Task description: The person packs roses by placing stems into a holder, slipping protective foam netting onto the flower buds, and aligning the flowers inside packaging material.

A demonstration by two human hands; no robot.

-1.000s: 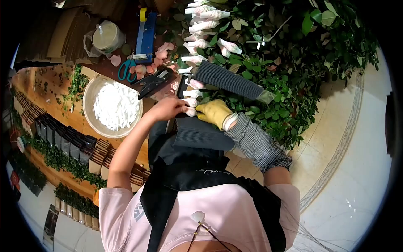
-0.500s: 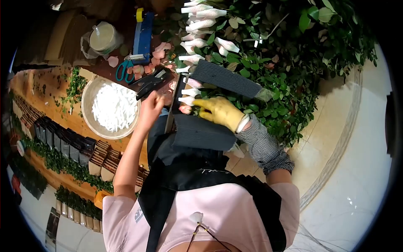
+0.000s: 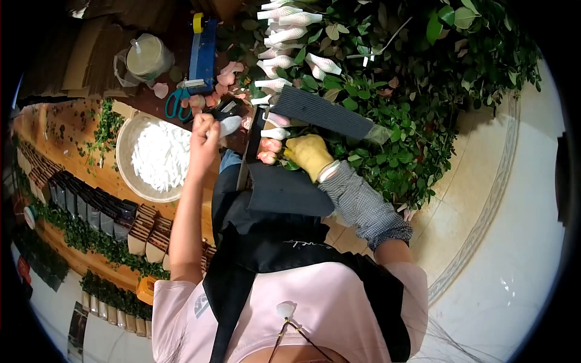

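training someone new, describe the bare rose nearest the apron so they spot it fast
From the big heap of green foliage, go left to the yellow-gloved right hand. Beside it, in line with blooms in white net sleeves, sit two bare pink roses. It is the rose nearer the black apron.

two hands: one left hand, bare, and one right hand, gloved. one loose net. two bare roses. at least a dozen netted roses; they overlap, so no exact count. two ridged black sheets. one bowl, its white pieces too many to count. one pair of scissors, one stapler, one blue dispenser, one yellow roll, one tub. one apron, one pendant.
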